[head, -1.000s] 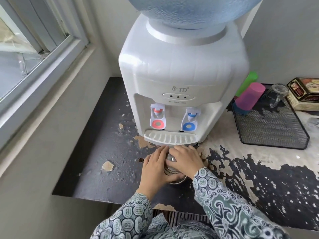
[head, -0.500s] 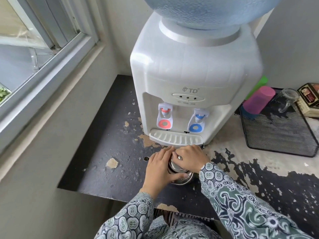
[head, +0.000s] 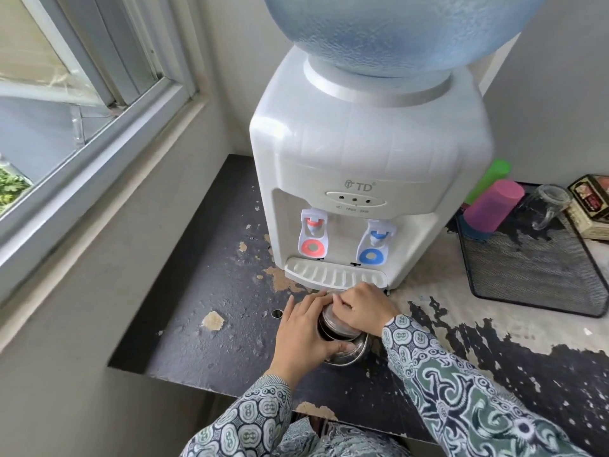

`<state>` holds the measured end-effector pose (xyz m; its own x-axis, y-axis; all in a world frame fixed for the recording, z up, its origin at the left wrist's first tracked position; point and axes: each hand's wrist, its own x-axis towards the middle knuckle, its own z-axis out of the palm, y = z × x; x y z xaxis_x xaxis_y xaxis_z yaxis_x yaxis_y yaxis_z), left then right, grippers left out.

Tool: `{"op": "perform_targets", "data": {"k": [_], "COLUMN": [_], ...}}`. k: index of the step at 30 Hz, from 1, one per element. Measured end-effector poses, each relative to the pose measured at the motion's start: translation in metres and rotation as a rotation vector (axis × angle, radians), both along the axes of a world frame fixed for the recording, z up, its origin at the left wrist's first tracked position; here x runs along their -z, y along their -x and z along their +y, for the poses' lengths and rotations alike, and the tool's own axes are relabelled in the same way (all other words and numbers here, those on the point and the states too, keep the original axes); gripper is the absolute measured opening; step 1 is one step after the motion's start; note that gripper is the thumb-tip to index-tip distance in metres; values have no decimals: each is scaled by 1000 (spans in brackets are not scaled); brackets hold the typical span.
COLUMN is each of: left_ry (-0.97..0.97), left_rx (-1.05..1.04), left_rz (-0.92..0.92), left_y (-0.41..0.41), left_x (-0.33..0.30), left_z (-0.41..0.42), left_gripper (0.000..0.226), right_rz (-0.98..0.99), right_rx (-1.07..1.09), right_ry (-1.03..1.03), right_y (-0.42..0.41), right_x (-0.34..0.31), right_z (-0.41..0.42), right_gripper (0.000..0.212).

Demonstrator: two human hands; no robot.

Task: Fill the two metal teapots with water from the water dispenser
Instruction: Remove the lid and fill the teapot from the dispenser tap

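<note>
Teapot on counter | left hand grips body | right hand pinches lid | dispenser drip tray just behind

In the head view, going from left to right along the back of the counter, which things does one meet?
Window → water dispenser → green cup → pink cup → glass mug → printed box.

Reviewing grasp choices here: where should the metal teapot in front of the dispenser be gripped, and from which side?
Probably round its body, from the sides. The teapot stands upright on the counter, the left hand wraps its left wall, and the right hand covers the top. Any handle is hidden.
</note>
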<state>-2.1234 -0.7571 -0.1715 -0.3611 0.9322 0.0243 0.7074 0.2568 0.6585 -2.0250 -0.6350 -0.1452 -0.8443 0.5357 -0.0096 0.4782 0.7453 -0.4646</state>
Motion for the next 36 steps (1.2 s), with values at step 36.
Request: {"op": "perform_targets", "data": {"k": [36], "left_ry": [59], "left_rx": [89], "left_rz": [202], "left_y": [5], "left_x": [9], "left_z": [-32], "left_gripper": [114], "right_rz": [353], "right_rx": [524], "right_ry": [510], "right_y": [-46], "right_x": [42], "right_z": [-55], "right_gripper": [44]}}
